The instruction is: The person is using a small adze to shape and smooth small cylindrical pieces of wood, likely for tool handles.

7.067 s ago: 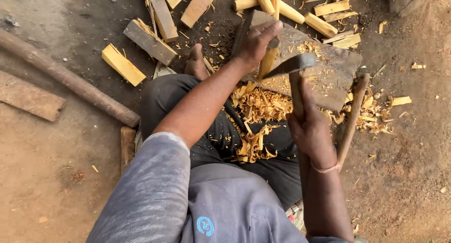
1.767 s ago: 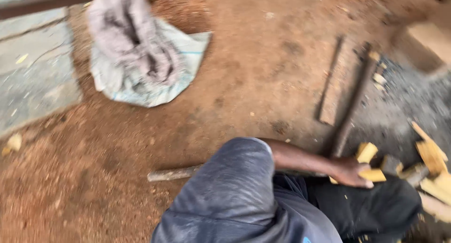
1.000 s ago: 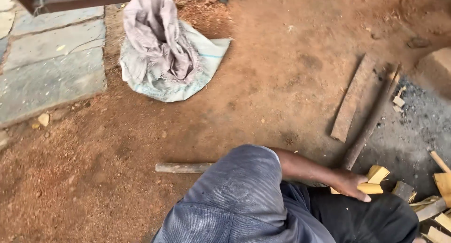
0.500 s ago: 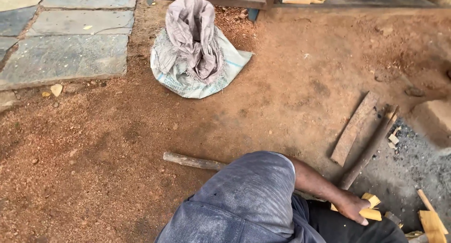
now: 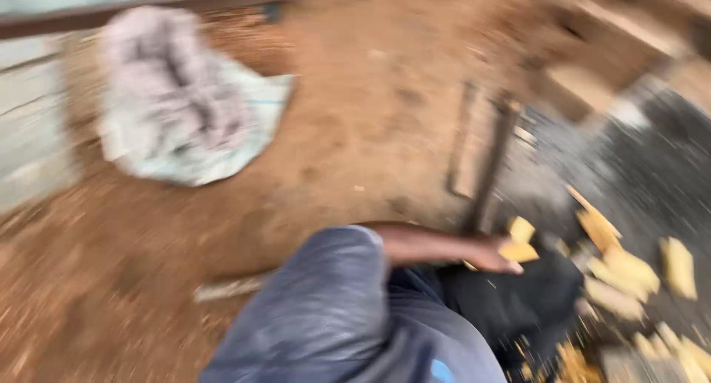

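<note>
Gripping a yellow wood block (image 5: 518,251), long axis rightward, left hand (image 5: 495,254).

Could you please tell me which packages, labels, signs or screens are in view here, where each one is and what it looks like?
Sack: lying crumpled on the reddish dirt at upper left; pale blue-white woven bag with grey cloth bunched on top; blurred, so any print cannot be made out.
Logo patch: on the person's grey shirt at the bottom edge; small, round, blue.
No signs or screens are in view.

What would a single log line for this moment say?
left hand: on yellow wood block | right hand: out of view | nearby: pale sack, wood offcuts | image blurred
</note>
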